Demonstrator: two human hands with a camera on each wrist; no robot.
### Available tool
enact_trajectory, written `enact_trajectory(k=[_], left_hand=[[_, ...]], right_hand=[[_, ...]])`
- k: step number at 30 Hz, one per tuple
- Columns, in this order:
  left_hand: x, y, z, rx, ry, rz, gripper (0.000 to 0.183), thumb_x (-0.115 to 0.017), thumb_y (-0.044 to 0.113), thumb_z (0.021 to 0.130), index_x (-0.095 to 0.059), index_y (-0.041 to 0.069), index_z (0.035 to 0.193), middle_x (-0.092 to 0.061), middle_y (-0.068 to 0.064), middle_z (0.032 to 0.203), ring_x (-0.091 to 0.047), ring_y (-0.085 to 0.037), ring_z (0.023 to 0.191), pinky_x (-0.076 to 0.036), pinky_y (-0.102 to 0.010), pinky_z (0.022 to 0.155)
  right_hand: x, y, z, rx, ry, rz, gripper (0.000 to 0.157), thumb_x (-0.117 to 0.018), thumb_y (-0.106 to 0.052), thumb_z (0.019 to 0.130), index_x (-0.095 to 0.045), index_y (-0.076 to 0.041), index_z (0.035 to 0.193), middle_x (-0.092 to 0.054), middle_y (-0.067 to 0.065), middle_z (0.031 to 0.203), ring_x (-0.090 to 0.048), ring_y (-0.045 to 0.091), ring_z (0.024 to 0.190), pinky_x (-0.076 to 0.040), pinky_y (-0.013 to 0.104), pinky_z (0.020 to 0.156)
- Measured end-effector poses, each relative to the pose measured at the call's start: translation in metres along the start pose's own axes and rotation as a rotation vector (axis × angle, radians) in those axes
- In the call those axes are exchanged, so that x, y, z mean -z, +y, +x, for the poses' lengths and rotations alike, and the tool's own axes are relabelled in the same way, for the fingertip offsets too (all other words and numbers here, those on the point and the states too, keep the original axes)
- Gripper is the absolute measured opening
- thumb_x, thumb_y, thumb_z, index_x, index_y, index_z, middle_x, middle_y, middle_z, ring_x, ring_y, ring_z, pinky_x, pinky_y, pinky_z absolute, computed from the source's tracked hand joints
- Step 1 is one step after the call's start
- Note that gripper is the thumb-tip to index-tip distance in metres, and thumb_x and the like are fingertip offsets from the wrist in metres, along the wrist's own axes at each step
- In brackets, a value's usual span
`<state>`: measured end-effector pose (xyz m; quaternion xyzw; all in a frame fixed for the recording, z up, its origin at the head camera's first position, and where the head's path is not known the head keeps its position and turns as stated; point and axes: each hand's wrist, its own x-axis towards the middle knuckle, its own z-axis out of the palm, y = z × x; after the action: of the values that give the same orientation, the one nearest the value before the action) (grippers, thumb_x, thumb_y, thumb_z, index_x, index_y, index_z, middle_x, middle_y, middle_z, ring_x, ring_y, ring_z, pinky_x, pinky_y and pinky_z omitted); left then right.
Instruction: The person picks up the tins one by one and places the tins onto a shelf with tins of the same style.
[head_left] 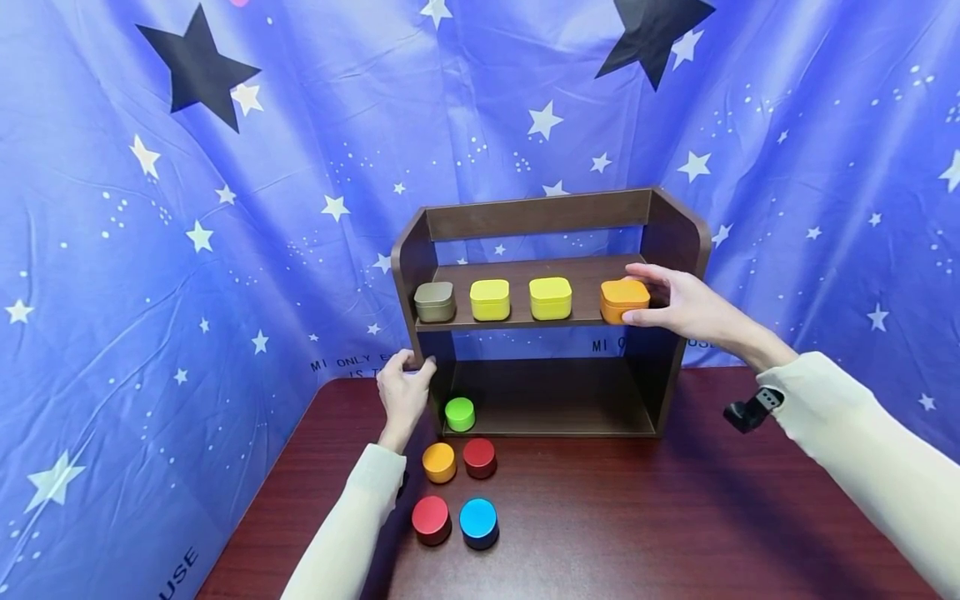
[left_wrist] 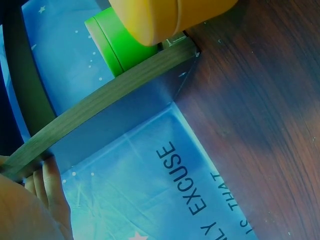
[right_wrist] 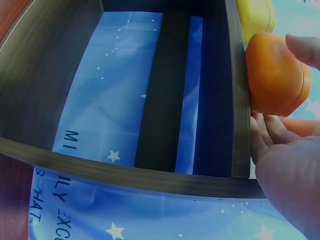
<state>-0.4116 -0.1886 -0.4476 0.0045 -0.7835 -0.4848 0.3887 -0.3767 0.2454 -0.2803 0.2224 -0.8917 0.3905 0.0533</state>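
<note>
Pinches the orange box [head_left: 624, 302] between thumb and fingers of the right hand [head_left: 692, 307], at the right end of the upper shelf [head_left: 570, 268]. Grips the left side of the brown rack [head_left: 540, 215] with the left hand [head_left: 403, 392], fingers bent round the panel. Has two yellow boxes [head_left: 551, 298] and a grey-green box [head_left: 435, 302] farther left, a green pot [head_left: 460, 414] below, and four round pots [head_left: 431, 521] on the table [head_left: 637, 517].

Orange rounded box [head_left: 624, 302], lid shut, upright at upper shelf's [head_left: 520, 300] front edge, right end. Dark-brown two-tier rack [head_left: 540, 217] stands upright.
</note>
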Motion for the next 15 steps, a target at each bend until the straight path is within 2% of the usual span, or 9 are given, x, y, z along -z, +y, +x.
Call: enact_trajectory(k=[3, 9, 11, 12, 15], left_hand=[[0.0, 0.0, 0.0, 0.001, 0.0, -0.002, 0.019, -0.084, 0.019, 0.084, -0.072, 0.005, 0.08, -0.075, -0.017, 0.082, -0.07, -0.041, 0.084, -0.045, -0.039, 0.077], [-0.001, 0.0, -0.001, -0.009, 0.006, -0.008, 0.018, -0.084, 0.019, 0.085, -0.072, 0.006, 0.079, -0.075, -0.015, 0.081, -0.07, -0.036, 0.082, -0.046, -0.038, 0.077], [0.0, 0.0, -0.001, -0.013, 0.007, -0.011, 0.018, -0.083, 0.019, 0.085, -0.072, 0.006, 0.079, -0.074, -0.016, 0.081, -0.069, -0.037, 0.081, -0.045, -0.038, 0.077], [0.0, 0.0, -0.001, -0.015, 0.007, -0.013, 0.018, -0.083, 0.019, 0.085, -0.072, 0.006, 0.079, -0.074, -0.016, 0.081, -0.069, -0.037, 0.081, -0.045, -0.037, 0.077], [0.001, 0.001, -0.002, -0.014, 0.004, -0.013, 0.019, -0.083, 0.019, 0.085, -0.072, 0.006, 0.079, -0.074, -0.016, 0.081, -0.07, -0.041, 0.083, -0.045, -0.037, 0.077]], right_hand=[[-0.002, -0.002, -0.007, -0.013, 0.027, 0.002, 0.088, -0.08, -0.019, 0.098, -0.031, 0.004, 0.168, -0.05, 0.028, 0.165, -0.054, 0.042, 0.146, -0.037, -0.002, 0.095], [-0.007, -0.004, -0.019, -0.035, 0.084, -0.046, 0.093, -0.082, -0.02, 0.096, -0.029, 0.006, 0.168, -0.046, 0.032, 0.166, -0.054, 0.051, 0.147, -0.035, -0.004, 0.092], [-0.009, -0.006, -0.024, -0.051, 0.098, -0.066, 0.092, -0.082, -0.022, 0.097, -0.03, 0.006, 0.167, -0.046, 0.032, 0.166, -0.055, 0.05, 0.146, -0.043, 0.004, 0.099], [-0.01, -0.008, -0.026, -0.059, 0.104, -0.07, 0.092, -0.082, -0.023, 0.097, -0.03, 0.007, 0.167, -0.045, 0.033, 0.166, -0.055, 0.051, 0.146, -0.048, 0.011, 0.105], [-0.014, -0.013, -0.035, -0.081, 0.128, -0.091, 0.092, -0.081, -0.028, 0.099, -0.031, 0.008, 0.166, -0.048, 0.034, 0.164, -0.056, 0.051, 0.146, -0.051, 0.043, 0.116]])
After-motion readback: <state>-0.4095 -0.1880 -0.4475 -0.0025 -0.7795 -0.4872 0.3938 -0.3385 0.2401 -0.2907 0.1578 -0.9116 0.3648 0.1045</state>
